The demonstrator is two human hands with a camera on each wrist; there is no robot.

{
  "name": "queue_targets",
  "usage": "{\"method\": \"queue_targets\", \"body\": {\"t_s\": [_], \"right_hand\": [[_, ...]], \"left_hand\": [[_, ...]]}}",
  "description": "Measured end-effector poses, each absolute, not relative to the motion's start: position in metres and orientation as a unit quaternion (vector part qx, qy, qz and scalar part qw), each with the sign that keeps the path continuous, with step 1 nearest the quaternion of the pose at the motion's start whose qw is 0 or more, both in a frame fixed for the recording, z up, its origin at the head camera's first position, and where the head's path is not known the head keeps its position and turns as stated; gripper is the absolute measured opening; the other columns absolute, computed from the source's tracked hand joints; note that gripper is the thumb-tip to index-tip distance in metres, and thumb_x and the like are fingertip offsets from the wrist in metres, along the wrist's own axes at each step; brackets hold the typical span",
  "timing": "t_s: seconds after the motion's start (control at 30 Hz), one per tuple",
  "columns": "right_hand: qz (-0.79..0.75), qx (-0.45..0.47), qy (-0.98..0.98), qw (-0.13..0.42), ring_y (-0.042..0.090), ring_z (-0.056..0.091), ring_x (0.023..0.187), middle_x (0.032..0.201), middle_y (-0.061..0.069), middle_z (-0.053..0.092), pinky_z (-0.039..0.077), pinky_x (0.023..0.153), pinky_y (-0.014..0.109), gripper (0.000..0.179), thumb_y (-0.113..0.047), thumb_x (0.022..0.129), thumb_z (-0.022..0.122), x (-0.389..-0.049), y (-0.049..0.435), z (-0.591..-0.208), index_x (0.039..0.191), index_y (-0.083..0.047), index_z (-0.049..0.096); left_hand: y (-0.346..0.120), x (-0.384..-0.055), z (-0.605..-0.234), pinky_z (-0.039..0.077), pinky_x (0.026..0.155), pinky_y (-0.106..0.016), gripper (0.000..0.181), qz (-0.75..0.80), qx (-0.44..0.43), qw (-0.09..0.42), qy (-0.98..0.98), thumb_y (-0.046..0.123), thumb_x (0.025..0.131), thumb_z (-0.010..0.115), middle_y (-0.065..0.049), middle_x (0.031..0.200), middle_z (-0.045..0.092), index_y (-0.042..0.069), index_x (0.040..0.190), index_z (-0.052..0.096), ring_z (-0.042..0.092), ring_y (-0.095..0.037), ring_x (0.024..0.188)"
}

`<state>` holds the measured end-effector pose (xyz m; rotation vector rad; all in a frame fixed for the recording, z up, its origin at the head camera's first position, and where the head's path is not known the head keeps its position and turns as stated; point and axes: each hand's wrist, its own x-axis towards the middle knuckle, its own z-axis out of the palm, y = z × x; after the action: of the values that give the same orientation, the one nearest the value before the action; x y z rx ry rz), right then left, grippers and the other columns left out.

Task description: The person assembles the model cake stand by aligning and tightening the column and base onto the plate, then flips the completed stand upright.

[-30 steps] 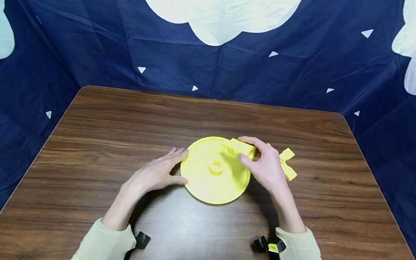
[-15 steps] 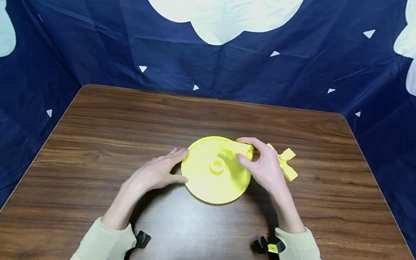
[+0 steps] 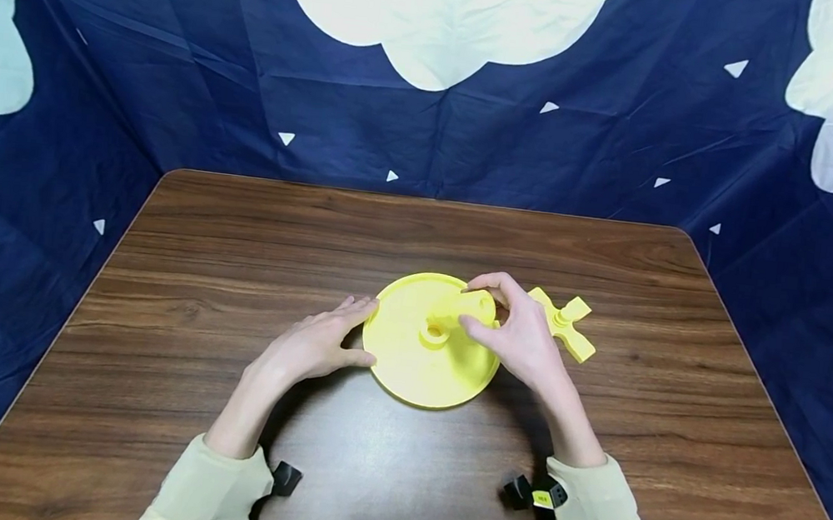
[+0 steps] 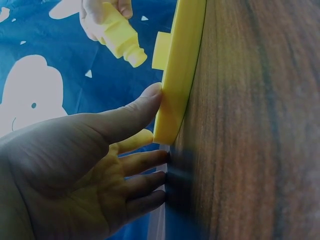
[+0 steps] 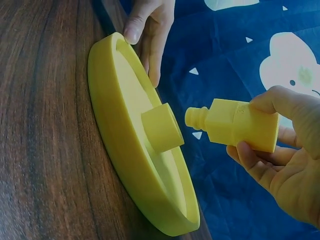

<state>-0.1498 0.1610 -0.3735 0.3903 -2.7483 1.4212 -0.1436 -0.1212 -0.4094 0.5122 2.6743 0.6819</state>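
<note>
So the main piece was a shallow yellow disc [image 3: 402, 367], smooth and plastic-looking, lying flat on the table [image 3: 237, 243] with a thin raised rim all round and a stubby round collar [image 5: 162, 129] sticking up from its middle. The right hand [image 3: 522, 337] had its fingers clamped on a chunky yellow post [image 5: 225, 120], thumb on one side and fingertips on the other. That post had flat, faceted sides and narrowed to a ridged round tip [image 5: 196, 118], kinda like a fat screw. It was tilted over the disc with the tip aimed at the collar, and from the right wrist view there was a small gap between the two, so not touching.

Left hand [image 3: 318, 338] was on the disc's left edge: thumb against the rim, the other fingers fairly straight and apart from the thumb, low by the wood.

Just past the right hand lay a yellow cross-shaped piece [image 3: 570, 339] with flat, blocky arms and a little round peg, partly hidden by that hand.

Table was dark brown with streaky wood grain and rounded far corners. The disc sat well in from its edges, with loads of room either side and a shorter stretch up to the creased blue cloth [image 3: 175, 103] behind.
</note>
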Motion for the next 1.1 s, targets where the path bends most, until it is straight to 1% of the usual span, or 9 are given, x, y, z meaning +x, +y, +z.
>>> {"method": "queue_targets", "body": {"t_s": [0.13,0.27,0.5,0.6,0.7,0.83,0.87,0.97,1.1], "right_hand": [[0.431,0.134,-0.892,0.027,0.012,0.06,0.083,0.104,-0.009,0.071,0.047,0.069,0.022,0.038,-0.025,0.077,0.076,-0.151,0.163,-0.38,0.112,-0.022,0.059],[0.407,0.137,-0.902,0.043,0.01,0.06,0.078,0.1,-0.013,0.069,0.048,0.066,0.024,0.035,-0.032,0.076,0.076,-0.152,0.164,-0.384,0.107,-0.028,0.061],[0.354,0.154,-0.921,0.044,0.01,0.047,0.068,0.079,-0.009,0.059,0.038,0.056,0.024,0.037,-0.044,0.08,0.071,-0.148,0.162,-0.383,0.113,-0.031,0.061],[0.344,0.166,-0.923,0.038,0.011,0.042,0.063,0.078,-0.008,0.058,0.035,0.052,0.024,0.039,-0.045,0.081,0.069,-0.147,0.161,-0.383,0.116,-0.03,0.059],[0.339,0.182,-0.922,0.037,0.009,0.046,0.066,0.093,-0.01,0.064,0.039,0.056,0.024,0.042,-0.043,0.083,0.068,-0.146,0.16,-0.383,0.12,-0.027,0.056],[0.336,0.205,-0.919,0.04,0.007,0.058,0.087,0.115,-0.008,0.063,0.048,0.074,0.028,0.046,-0.039,0.084,0.069,-0.146,0.156,-0.384,0.123,-0.022,0.051],[0.335,0.208,-0.918,0.043,0.007,0.06,0.092,0.117,-0.007,0.063,0.049,0.078,0.029,0.047,-0.038,0.084,0.069,-0.146,0.155,-0.385,0.123,-0.021,0.05],[0.34,0.211,-0.915,0.06,0.011,0.061,0.093,0.116,-0.005,0.063,0.052,0.078,0.034,0.047,-0.036,0.083,0.071,-0.147,0.153,-0.387,0.122,-0.019,0.05],[0.351,0.22,-0.906,0.087,0.009,0.059,0.097,0.117,-0.004,0.062,0.054,0.078,0.032,0.048,-0.034,0.082,0.072,-0.148,0.15,-0.39,0.124,-0.019,0.054]], "left_hand": [[-0.121,-0.144,-0.41,0.026,0.113,-0.057,0.084,0.239,0.181,0.167,0.939,0.046,0.083,0.067,-0.005,0.157,0.025,0.02,0.15,0.026,0.021,-0.028,0.146],[-0.121,-0.143,-0.41,0.026,0.113,-0.056,0.084,0.24,0.183,0.165,0.939,0.046,0.083,0.067,-0.006,0.157,0.026,0.019,0.15,0.026,0.021,-0.028,0.146],[-0.122,-0.143,-0.411,0.026,0.113,-0.056,0.084,0.242,0.183,0.163,0.939,0.046,0.083,0.067,-0.005,0.157,0.025,0.02,0.15,0.025,0.02,-0.028,0.146],[-0.123,-0.142,-0.412,0.026,0.114,-0.055,0.083,0.243,0.185,0.161,0.939,0.046,0.083,0.067,-0.005,0.157,0.025,0.02,0.15,0.025,0.02,-0.027,0.146],[-0.123,-0.142,-0.413,0.026,0.114,-0.054,0.083,0.244,0.186,0.159,0.938,0.046,0.083,0.067,-0.005,0.157,0.025,0.02,0.15,0.025,0.02,-0.027,0.146],[-0.123,-0.143,-0.413,0.027,0.113,-0.055,0.083,0.244,0.185,0.158,0.939,0.046,0.083,0.067,-0.005,0.157,0.024,0.021,0.15,0.025,0.02,-0.027,0.146],[-0.123,-0.143,-0.412,0.027,0.113,-0.055,0.083,0.244,0.185,0.159,0.939,0.047,0.083,0.067,-0.005,0.157,0.025,0.021,0.15,0.026,0.02,-0.027,0.146],[-0.123,-0.143,-0.411,0.026,0.113,-0.055,0.083,0.242,0.185,0.16,0.939,0.047,0.083,0.067,-0.005,0.157,0.025,0.02,0.15,0.026,0.02,-0.027,0.146],[-0.122,-0.143,-0.41,0.027,0.113,-0.055,0.083,0.241,0.186,0.16,0.939,0.046,0.083,0.067,-0.005,0.157,0.025,0.019,0.15,0.026,0.021,-0.027,0.146]]}}
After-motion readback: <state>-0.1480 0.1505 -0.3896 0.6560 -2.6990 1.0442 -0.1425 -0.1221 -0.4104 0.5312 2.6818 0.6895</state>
